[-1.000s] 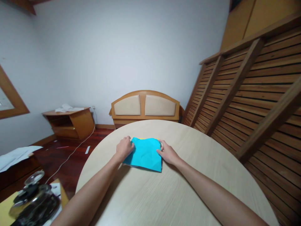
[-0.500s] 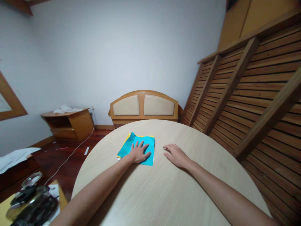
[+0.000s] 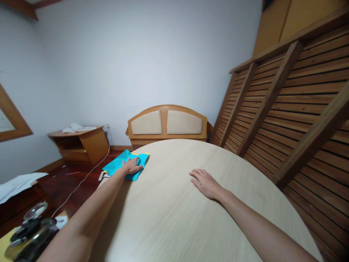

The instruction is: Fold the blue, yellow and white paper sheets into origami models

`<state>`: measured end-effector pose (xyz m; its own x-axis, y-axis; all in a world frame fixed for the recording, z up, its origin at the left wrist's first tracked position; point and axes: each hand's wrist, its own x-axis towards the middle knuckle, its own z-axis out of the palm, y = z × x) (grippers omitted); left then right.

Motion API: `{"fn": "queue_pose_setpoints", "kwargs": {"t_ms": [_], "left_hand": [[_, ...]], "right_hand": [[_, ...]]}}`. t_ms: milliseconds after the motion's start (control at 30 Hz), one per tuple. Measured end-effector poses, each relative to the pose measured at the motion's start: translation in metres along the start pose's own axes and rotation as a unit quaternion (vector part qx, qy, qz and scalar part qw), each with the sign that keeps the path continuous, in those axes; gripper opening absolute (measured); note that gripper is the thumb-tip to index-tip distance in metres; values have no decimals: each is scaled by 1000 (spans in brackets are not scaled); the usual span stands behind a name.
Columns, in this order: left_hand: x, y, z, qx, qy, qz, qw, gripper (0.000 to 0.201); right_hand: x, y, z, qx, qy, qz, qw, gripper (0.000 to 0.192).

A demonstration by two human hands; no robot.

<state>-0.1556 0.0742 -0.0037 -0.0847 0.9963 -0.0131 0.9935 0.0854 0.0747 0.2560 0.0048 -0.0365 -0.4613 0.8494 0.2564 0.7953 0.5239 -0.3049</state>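
- Plainly, the work in hand is the handling of a stack of coloured paper (image 3: 117, 164): a creased cyan sheet on top, with a sliver of yellow sheet (image 3: 143, 154) showing under its far corner.
- By my reading, the step is a flat-palm slide or hold of that stack at the far-left edge of the round table (image 3: 177, 218) — it is pressed from above, not picked up.
- The left hand (image 3: 132, 166) lies palm down on the stack's near-right part, fingers extended over the paper; it pins the paper and is not curled around it.
- The right hand (image 3: 206, 183) rests open and flat on bare tabletop, fingers forward, holding nothing and well apart from the paper.
- The two hands are wide apart: the left at the table's left edge, the right near the middle.
- The stack hangs partly over that edge — its left corner juts out above the floor, so only the part under and beside the palm seems supported.
- Any next move, I judge, calls for steady downward pressure, since loose sheets overhanging an edge could fan out or slip off.
- A pinch at a corner would be needed to lift them together.
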Motion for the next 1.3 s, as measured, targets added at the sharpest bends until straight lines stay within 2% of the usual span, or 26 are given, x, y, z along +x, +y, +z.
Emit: {"fn": "queue_pose_setpoints", "kwargs": {"t_ms": [67, 133, 267, 333, 400, 433, 500, 600, 700, 1300], "left_hand": [[3, 6, -3, 4, 14, 11, 1000, 64], [5, 22, -6, 5, 42, 38, 998, 58], [2, 82, -3, -7, 107, 129, 986, 55], [-7, 119, 8, -18, 110, 180, 977, 55], [-20, 152, 23, -54, 99, 254, 961, 55], [-27, 165, 32, -75, 82, 283, 953, 53], [-41, 180, 46, -83, 70, 295, 949, 50], [-56, 181, 56, -100, 45, 323, 940, 50], [-63, 172, 53, -107, 33, 348, 931, 52], [-65, 171, 50, -98, 28, 350, 931, 52]], "right_hand": [[1, 1, 2, -4, -9, 5, 1000, 44], [3, 5, 3, -6, -24, 9, 1000, 48], [16, 15, 1, -9, -68, 15, 998, 58], [26, 18, 0, -18, -67, 35, 997, 61], [33, 18, 2, -24, -32, 55, 998, 56], [36, 17, 4, -27, -15, 62, 998, 53], [37, 15, 9, -30, 1, 68, 997, 52], [31, 11, 14, -26, -18, 58, 998, 56], [23, 8, 14, -18, -41, 50, 998, 60], [17, 2, 12, -17, -55, 44, 997, 61]]}}
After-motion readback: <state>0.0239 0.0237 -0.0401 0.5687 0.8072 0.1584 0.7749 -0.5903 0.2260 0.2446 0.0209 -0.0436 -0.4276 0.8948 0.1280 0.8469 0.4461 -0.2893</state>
